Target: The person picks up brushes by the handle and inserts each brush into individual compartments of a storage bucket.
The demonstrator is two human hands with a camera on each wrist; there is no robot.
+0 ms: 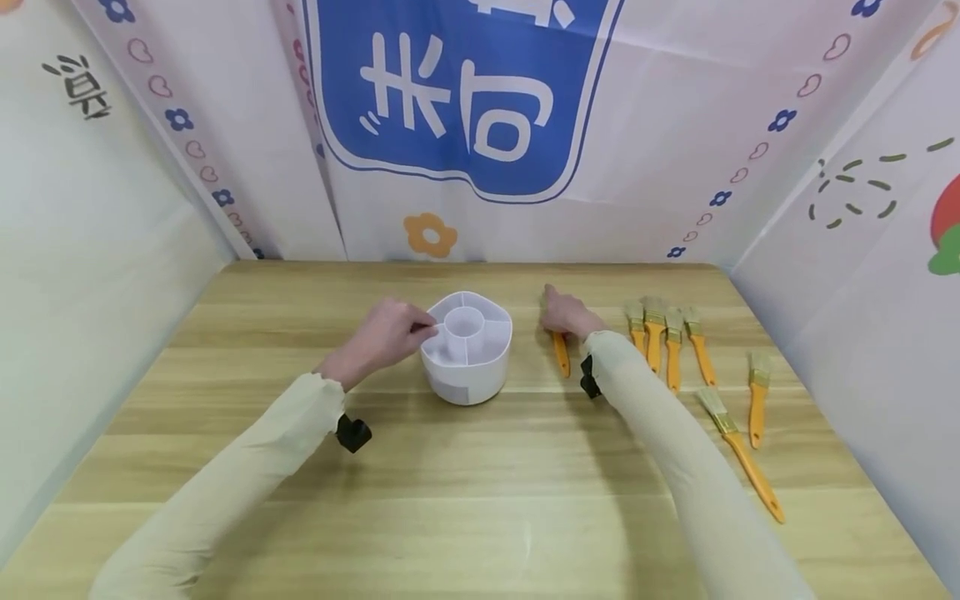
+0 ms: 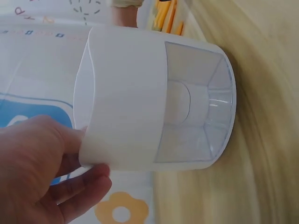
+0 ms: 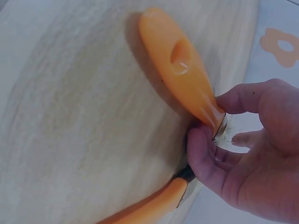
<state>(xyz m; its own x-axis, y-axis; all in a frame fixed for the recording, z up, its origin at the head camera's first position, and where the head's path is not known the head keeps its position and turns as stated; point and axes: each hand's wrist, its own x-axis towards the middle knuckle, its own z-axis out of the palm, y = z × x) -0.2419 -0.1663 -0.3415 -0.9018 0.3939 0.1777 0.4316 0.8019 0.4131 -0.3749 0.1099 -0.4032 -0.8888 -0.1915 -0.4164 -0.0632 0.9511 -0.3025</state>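
A white round organizer (image 1: pixel 480 385) with several compartments around a central ring stands upright on the table. My left hand (image 1: pixel 392 332) pinches its rim at the left side; in the left wrist view the thumb and fingers meet at the rim, and a clear window (image 2: pixel 201 102) shows lower on the wall. To the right of the organizer, my right hand (image 1: pixel 567 315) pinches an orange-handled paintbrush (image 3: pixel 180 70) near where the handle meets the metal band. Its handle points toward me, and the fingers mostly hide its bristles.
Several orange-handled paintbrushes (image 1: pixel 654 342) lie side by side at the right, bristles away from me. Nearer me, a longer brush (image 1: pixel 738 446) lies slanted beside a shorter one (image 1: pixel 757 404). White printed sheets (image 1: pixel 645 217) wall the table's back and sides.
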